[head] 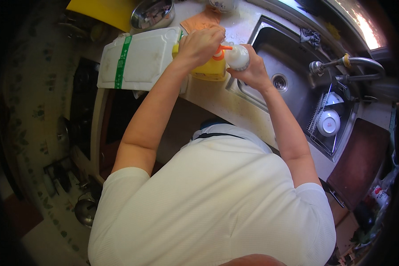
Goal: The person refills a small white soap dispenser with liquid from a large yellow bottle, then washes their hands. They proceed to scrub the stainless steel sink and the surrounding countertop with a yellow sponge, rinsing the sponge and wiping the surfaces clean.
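My left hand is on top of a yellow bottle with an orange pump head, which stands on the counter by the sink. The fingers press down or grip at the pump; their exact hold is hidden. In my right hand is a translucent white bottle, tilted, its top end close to the orange nozzle. Whether liquid passes between them cannot be told. An orange cloth lies just behind my left hand.
A white foam box with green tape sits left, near a metal bowl of pieces. The steel sink with its faucet lies right. Its rack holds white bowls. A dark red board is beyond.
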The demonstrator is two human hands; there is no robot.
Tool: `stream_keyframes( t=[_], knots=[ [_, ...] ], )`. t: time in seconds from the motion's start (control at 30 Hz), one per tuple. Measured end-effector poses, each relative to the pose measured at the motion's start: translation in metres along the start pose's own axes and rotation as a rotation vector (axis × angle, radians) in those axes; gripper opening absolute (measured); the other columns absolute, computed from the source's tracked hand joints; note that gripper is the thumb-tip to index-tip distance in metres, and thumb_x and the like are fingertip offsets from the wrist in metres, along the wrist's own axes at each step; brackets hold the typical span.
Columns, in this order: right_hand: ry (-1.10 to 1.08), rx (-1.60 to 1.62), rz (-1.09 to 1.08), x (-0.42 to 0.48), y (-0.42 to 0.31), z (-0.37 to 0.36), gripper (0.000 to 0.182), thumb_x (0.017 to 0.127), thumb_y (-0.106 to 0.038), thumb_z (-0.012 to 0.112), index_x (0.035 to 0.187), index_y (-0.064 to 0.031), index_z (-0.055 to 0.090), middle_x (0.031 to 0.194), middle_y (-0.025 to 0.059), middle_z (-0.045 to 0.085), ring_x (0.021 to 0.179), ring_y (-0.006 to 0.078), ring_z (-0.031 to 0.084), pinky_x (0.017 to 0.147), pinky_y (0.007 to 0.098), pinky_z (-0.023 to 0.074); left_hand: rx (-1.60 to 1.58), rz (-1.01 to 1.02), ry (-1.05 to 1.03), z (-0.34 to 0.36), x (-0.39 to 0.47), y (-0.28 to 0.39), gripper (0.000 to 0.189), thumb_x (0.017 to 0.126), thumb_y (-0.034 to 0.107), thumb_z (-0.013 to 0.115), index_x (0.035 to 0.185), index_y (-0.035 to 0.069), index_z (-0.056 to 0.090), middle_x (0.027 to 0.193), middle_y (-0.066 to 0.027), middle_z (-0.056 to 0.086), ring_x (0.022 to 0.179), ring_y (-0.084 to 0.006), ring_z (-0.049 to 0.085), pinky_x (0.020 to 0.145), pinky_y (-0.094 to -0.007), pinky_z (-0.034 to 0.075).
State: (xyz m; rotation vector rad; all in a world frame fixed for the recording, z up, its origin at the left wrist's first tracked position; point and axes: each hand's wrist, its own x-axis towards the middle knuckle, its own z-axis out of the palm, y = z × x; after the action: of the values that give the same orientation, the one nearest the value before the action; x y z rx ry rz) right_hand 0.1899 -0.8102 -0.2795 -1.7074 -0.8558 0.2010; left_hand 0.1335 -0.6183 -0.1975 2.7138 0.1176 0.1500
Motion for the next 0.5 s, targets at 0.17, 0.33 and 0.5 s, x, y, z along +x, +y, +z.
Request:
stream_keyframes(
  t=[0.17, 0.33, 0.5],
  knots=[
    [0.028, -0.005, 0.007, -0.002, -0.004, 0.002, 0.061, 0.065, -0.012, 0.086, 0.117, -0.0045, 0.056, 0.102, 0.0122, 0.068, 0.092, 0.0217, 0.067, 0.085, 0.0334, 0.0520, -0.380, 0.017, 0.206, 0.008, 0.000, -0.009, 0.034, 0.095, 0.028, 0.038, 0.098, 0.005, 0.062, 0.107, -0.0145, 0.068, 0.102, -0.0351, 0.061, 0.086, -0.0436, 0.045],
    [0.062, 0.026, 0.022, 0.000, -0.008, 0.002, 0.061, 0.066, -0.015, 0.085, 0.118, -0.0060, 0.056, 0.104, 0.0160, 0.068, 0.098, 0.0310, 0.069, 0.086, 0.0375, 0.0532, -0.549, 0.036, 0.599, 0.002, -0.041, 0.001, 0.025, 0.096, 0.016, 0.040, 0.099, -0.001, 0.059, 0.100, -0.0101, 0.059, 0.096, -0.0215, 0.056, 0.093, -0.0311, 0.042],
    [0.059, 0.055, 0.023, -0.001, -0.008, 0.004, 0.061, 0.065, -0.014, 0.085, 0.119, -0.0061, 0.056, 0.104, 0.0151, 0.068, 0.097, 0.0285, 0.068, 0.086, 0.0364, 0.0529, -0.598, 0.110, 0.232, 0.022, -0.111, 0.014, 0.014, 0.085, -0.004, 0.049, 0.097, 0.000, 0.056, 0.093, -0.0148, 0.056, 0.084, -0.0278, 0.057, 0.077, -0.0342, 0.046]
  ],
)
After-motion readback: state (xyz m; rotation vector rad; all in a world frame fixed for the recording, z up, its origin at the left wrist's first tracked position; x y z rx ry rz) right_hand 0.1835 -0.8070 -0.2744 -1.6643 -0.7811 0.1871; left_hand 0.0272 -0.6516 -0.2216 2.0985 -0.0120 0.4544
